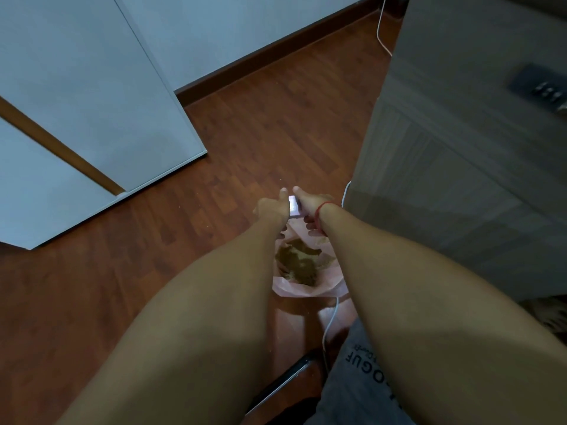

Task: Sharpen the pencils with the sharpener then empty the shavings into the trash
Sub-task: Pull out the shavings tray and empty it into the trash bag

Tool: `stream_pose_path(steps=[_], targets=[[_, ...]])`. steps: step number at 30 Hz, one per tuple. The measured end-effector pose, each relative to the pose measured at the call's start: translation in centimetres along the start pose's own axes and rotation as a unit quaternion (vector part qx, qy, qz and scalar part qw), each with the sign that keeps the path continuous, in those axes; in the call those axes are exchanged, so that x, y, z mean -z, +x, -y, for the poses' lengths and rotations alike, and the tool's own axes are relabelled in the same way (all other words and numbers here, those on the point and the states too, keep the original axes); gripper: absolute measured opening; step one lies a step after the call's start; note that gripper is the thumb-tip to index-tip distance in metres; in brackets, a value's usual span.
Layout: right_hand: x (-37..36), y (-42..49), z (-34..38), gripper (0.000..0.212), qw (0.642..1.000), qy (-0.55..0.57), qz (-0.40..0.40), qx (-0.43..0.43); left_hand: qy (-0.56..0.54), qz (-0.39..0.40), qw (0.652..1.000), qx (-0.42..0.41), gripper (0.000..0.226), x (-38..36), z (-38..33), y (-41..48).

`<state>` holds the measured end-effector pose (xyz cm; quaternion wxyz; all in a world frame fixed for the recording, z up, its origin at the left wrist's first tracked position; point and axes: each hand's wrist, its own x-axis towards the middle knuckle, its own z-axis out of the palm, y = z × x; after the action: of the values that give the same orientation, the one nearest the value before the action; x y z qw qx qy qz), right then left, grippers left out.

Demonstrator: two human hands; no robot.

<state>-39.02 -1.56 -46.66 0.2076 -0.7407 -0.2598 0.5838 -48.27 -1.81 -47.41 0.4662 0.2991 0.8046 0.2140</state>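
Both arms reach down over the floor. My left hand (271, 208) and my right hand (313, 207) together grip a small pale pink sharpener (294, 207) between them, thumbs pointing forward. Directly below it lies an open pink plastic trash bag (306, 288) on the floor, with a heap of brown pencil shavings (296, 265) inside. A red band circles my right wrist. No pencils are in view.
A grey wooden cabinet or desk (460, 167) stands at the right. A white door or panel (92, 118) is at the left. A white cable (333, 317) runs over the brown wood floor (260, 133). A chair edge (276, 388) shows at the bottom.
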Motion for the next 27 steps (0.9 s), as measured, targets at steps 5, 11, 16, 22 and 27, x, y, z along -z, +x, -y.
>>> stream_pose_path(steps=[5,11,16,22,27], targets=[[0.4,-0.2,0.2,0.058,1.0,-0.016,0.002,-0.002,0.01,-0.005,1.0,-0.005,0.063,0.3,-0.1,-0.2],[0.0,-0.4,0.4,0.064,1.0,-0.004,0.002,-0.03,0.0,-0.018,1.0,-0.003,0.063,0.3,-0.1,-0.6],[0.2,-0.8,0.8,0.058,1.0,-0.011,0.008,-0.013,0.001,-0.03,1.0,-0.004,0.06,0.4,-0.5,-0.4],[0.2,-0.8,1.0,0.055,1.0,-0.021,0.008,-0.01,0.012,-0.042,0.999,-0.017,0.065,0.6,-0.6,-0.6],[-0.2,-0.6,1.1,0.05,0.999,-0.017,-0.01,0.028,0.021,-0.019,1.0,-0.005,0.05,0.8,-1.0,-0.6]])
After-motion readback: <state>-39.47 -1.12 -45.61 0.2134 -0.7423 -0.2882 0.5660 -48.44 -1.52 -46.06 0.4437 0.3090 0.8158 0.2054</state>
